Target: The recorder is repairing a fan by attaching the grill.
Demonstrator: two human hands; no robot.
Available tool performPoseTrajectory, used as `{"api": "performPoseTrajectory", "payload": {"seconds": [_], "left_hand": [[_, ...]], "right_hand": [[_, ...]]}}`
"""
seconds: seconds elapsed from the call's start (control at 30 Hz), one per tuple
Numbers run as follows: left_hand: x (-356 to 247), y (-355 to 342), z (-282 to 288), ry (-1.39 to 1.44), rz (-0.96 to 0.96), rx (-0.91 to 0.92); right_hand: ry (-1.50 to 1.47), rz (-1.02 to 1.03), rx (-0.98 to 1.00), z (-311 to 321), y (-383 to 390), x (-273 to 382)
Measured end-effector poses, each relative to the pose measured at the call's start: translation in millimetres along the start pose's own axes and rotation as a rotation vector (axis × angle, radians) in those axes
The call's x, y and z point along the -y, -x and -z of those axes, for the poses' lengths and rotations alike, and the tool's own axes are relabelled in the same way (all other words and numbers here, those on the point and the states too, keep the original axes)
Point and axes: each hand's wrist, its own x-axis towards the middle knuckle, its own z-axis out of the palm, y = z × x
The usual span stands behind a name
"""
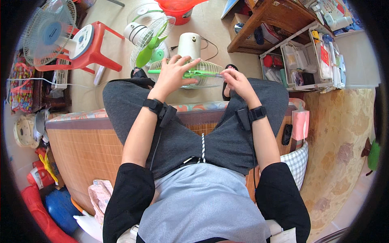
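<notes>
Between my knees stands a round wire fan grille (211, 68) with a bright green rim, seen nearly edge-on. My left hand (172, 77) spans this rim at its left, fingers spread over the far side and thumb on the near side. At the right edge, my right hand (238, 82) is closed in a pinch on a slim screwdriver-like tool (214, 75) lying along the rim; its exact kind is hard to make out. Just beyond the grille rises a white cylindrical fan housing (189, 45). Green fan blades (149, 52) show left of it, in front of another wire grille.
A white desk fan (77, 44) rests on a red plastic stool (99, 54) at the left. A red basin (178, 14) is at the back. Right, a wire rack (298, 67) stands beside a wooden desk (275, 16). I sit on a bamboo-matted bed (85, 146).
</notes>
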Motion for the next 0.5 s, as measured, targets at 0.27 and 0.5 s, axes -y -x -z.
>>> {"api": "performPoseTrajectory", "payload": {"seconds": [0.27,0.5], "left_hand": [[0.7,0.9,-0.5,0.025,0.01,-0.003],[-0.2,0.9,0.0,0.003,0.017,-0.015]], "right_hand": [[0.28,0.332,-0.132,-10.8,10.2,17.5],[0.114,0.168,-0.124,-13.1,10.1,6.8]]}}
